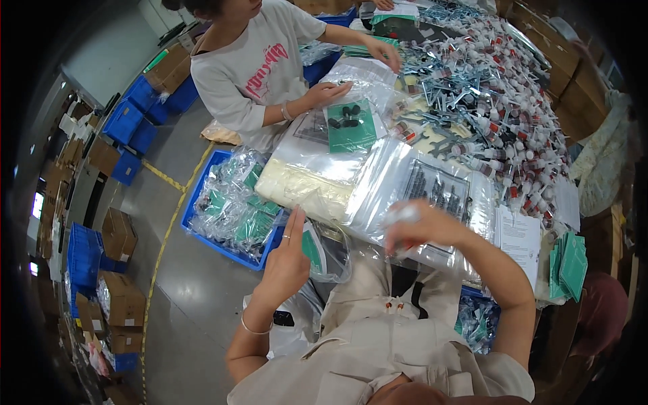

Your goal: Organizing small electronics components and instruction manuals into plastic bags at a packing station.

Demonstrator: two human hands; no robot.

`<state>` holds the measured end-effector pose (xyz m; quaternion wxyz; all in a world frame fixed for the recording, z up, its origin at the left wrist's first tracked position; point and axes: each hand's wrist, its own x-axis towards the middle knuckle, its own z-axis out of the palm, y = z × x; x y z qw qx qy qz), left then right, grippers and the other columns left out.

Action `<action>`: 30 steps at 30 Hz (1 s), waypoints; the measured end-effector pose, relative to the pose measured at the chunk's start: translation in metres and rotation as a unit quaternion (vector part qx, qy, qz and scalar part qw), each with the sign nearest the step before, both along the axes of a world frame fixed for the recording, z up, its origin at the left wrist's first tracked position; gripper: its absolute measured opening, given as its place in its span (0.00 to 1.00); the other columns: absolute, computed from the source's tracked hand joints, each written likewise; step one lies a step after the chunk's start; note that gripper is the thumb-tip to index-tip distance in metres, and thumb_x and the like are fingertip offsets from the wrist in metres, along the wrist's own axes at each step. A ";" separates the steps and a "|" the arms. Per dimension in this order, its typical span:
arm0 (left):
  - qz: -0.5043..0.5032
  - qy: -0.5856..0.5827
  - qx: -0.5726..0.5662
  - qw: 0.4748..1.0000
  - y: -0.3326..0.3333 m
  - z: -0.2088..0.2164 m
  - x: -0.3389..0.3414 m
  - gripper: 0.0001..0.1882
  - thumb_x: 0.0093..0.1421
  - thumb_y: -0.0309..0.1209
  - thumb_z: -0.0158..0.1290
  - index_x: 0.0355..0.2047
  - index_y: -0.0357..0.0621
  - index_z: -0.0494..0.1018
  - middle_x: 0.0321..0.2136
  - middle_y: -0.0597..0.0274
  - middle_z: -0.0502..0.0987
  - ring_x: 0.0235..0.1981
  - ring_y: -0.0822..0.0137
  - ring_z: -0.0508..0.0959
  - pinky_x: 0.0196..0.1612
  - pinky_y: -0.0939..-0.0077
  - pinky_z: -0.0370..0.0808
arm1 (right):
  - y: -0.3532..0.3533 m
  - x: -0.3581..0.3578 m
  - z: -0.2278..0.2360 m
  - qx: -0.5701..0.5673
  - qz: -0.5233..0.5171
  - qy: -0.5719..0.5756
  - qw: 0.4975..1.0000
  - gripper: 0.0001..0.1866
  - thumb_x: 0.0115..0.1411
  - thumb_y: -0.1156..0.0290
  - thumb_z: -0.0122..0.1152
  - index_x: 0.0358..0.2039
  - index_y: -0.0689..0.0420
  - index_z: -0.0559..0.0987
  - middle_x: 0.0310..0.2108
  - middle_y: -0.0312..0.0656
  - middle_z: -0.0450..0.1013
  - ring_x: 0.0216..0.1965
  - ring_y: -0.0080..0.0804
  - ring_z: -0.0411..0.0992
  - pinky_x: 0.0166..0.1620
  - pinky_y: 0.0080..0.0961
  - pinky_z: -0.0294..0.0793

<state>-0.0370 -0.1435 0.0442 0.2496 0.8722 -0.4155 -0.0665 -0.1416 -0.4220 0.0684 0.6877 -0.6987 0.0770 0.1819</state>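
Observation:
My left hand (287,260) pinches the edge of a clear plastic bag (337,253), its fingers pointing up along the opening. Inside that bag a green card (311,248) shows. Just above the near table edge, my right hand (428,224) is curled around a small white-capped bottle (403,214) with some red on it, smeared by motion. Under the right hand lies a stack of clear zip bags (385,182) with a black-printed panel. Across from me, a co-worker's hands (327,93) handle another clear bag by a green card (352,127) with black parts on it.
A heap of wrenches (445,91) and white-capped bottles (516,128) covers the table's far right. Printed sheets (517,243) and green cards (568,266) lie at the right edge. A blue bin (186,217) of filled bags stands at left; more bagged items (478,320) sit below me.

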 end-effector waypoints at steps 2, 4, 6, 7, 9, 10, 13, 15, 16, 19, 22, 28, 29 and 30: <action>-0.024 0.003 0.003 1.000 -0.018 0.003 -0.005 0.42 0.44 0.15 0.43 0.62 0.34 0.44 0.62 0.41 0.49 0.39 0.39 0.73 0.34 0.59 0.73 | 0.036 0.008 -0.020 0.112 0.094 0.054 0.988 0.18 0.55 0.61 0.62 0.41 0.58 0.70 0.28 0.38 0.77 0.24 0.17 0.73 0.20 0.14 0.68; -0.045 0.005 0.008 0.999 -0.021 0.003 -0.009 0.42 0.44 0.15 0.43 0.62 0.34 0.44 0.63 0.41 0.49 0.39 0.39 0.72 0.34 0.59 0.73 | 0.067 0.027 -0.056 0.163 0.102 0.084 0.978 0.18 0.52 0.63 0.64 0.38 0.61 0.71 0.28 0.40 0.76 0.22 0.22 0.72 0.20 0.18 0.71; -0.041 0.021 0.007 0.999 -0.013 0.002 -0.014 0.42 0.45 0.15 0.43 0.62 0.35 0.44 0.63 0.43 0.48 0.41 0.40 0.72 0.35 0.59 0.73 | 0.089 0.052 -0.079 0.160 0.080 0.104 0.978 0.16 0.52 0.68 0.62 0.37 0.64 0.71 0.29 0.43 0.73 0.26 0.26 0.74 0.23 0.21 0.74; -0.052 0.017 0.006 0.998 -0.010 0.006 -0.019 0.42 0.45 0.15 0.43 0.62 0.35 0.44 0.63 0.43 0.48 0.41 0.40 0.72 0.35 0.59 0.73 | 0.103 0.062 -0.096 0.179 0.058 0.087 0.978 0.17 0.53 0.69 0.60 0.39 0.65 0.71 0.30 0.45 0.73 0.28 0.28 0.74 0.26 0.24 0.75; -0.048 0.075 -0.022 0.996 -0.011 0.009 -0.023 0.40 0.47 0.13 0.40 0.63 0.39 0.46 0.62 0.40 0.51 0.56 0.42 0.64 0.47 0.59 0.69 | 0.119 0.069 -0.117 0.192 0.017 0.067 0.979 0.17 0.53 0.70 0.59 0.41 0.67 0.70 0.31 0.46 0.74 0.29 0.31 0.74 0.28 0.26 0.75; -0.047 0.083 -0.022 0.995 -0.011 0.007 -0.023 0.41 0.46 0.13 0.40 0.63 0.39 0.46 0.62 0.41 0.52 0.58 0.46 0.63 0.50 0.61 0.68 | 0.124 0.071 -0.119 0.042 0.028 0.009 0.999 0.20 0.55 0.71 0.56 0.46 0.67 0.68 0.39 0.50 0.72 0.33 0.31 0.74 0.33 0.26 0.75; 0.023 0.187 -0.011 0.982 -0.007 0.009 -0.016 0.42 0.44 0.12 0.40 0.63 0.38 0.47 0.62 0.41 0.53 0.62 0.48 0.57 0.55 0.63 0.64 | 0.106 0.067 -0.107 -0.152 0.078 -0.180 0.969 0.20 0.56 0.71 0.53 0.47 0.69 0.68 0.41 0.53 0.72 0.35 0.33 0.75 0.37 0.27 0.75; 0.011 0.116 -0.024 0.993 0.007 -0.004 -0.007 0.42 0.43 0.12 0.39 0.64 0.39 0.47 0.62 0.42 0.54 0.54 0.50 0.69 0.51 0.68 0.68 | 0.072 0.057 -0.074 -0.159 0.118 -0.279 0.940 0.16 0.55 0.71 0.53 0.42 0.67 0.74 0.34 0.51 0.76 0.32 0.35 0.76 0.38 0.30 0.74; 0.007 0.104 -0.005 0.995 0.007 -0.006 -0.003 0.42 0.45 0.13 0.40 0.64 0.38 0.46 0.62 0.43 0.53 0.57 0.48 0.64 0.51 0.68 0.67 | 0.042 0.055 -0.049 -0.132 0.112 -0.248 0.953 0.15 0.55 0.71 0.52 0.41 0.65 0.76 0.33 0.50 0.76 0.32 0.35 0.77 0.38 0.30 0.74; 0.005 0.066 0.006 0.998 0.014 -0.013 0.002 0.41 0.46 0.14 0.40 0.64 0.36 0.45 0.62 0.42 0.53 0.61 0.46 0.59 0.52 0.69 0.66 | -0.060 0.075 -0.050 -0.377 -0.096 -0.309 0.868 0.13 0.60 0.65 0.54 0.39 0.59 0.77 0.35 0.46 0.76 0.36 0.39 0.75 0.40 0.31 0.73; 0.036 0.155 -0.027 0.987 0.021 -0.026 0.006 0.40 0.46 0.14 0.39 0.63 0.35 0.46 0.61 0.38 0.54 0.60 0.45 0.59 0.52 0.71 0.66 | -0.176 0.093 -0.065 -0.612 -0.212 -0.277 0.710 0.08 0.51 0.70 0.54 0.29 0.57 0.79 0.30 0.47 0.75 0.35 0.46 0.73 0.40 0.41 0.71; 0.068 0.196 -0.039 0.977 0.017 -0.039 0.013 0.38 0.47 0.16 0.40 0.62 0.33 0.47 0.60 0.35 0.55 0.60 0.44 0.59 0.51 0.71 0.67 | -0.304 0.090 -0.074 -0.817 -0.190 -0.087 0.537 0.04 0.48 0.74 0.55 0.25 0.58 0.78 0.30 0.46 0.74 0.37 0.44 0.72 0.41 0.40 0.71; 0.074 0.215 -0.040 0.973 0.017 -0.039 0.013 0.38 0.47 0.16 0.41 0.62 0.33 0.47 0.60 0.35 0.55 0.60 0.43 0.59 0.51 0.71 0.67 | -0.304 0.093 -0.076 -0.817 -0.187 -0.088 0.539 0.04 0.48 0.74 0.55 0.25 0.58 0.78 0.30 0.46 0.74 0.37 0.44 0.72 0.41 0.40 0.71; 0.076 0.217 -0.039 0.972 0.018 -0.043 0.014 0.38 0.47 0.16 0.41 0.62 0.33 0.47 0.60 0.35 0.55 0.60 0.43 0.59 0.51 0.71 0.67 | -0.303 0.095 -0.080 -0.832 -0.184 -0.099 0.514 0.05 0.46 0.74 0.57 0.26 0.57 0.78 0.31 0.44 0.74 0.39 0.42 0.72 0.41 0.38 0.70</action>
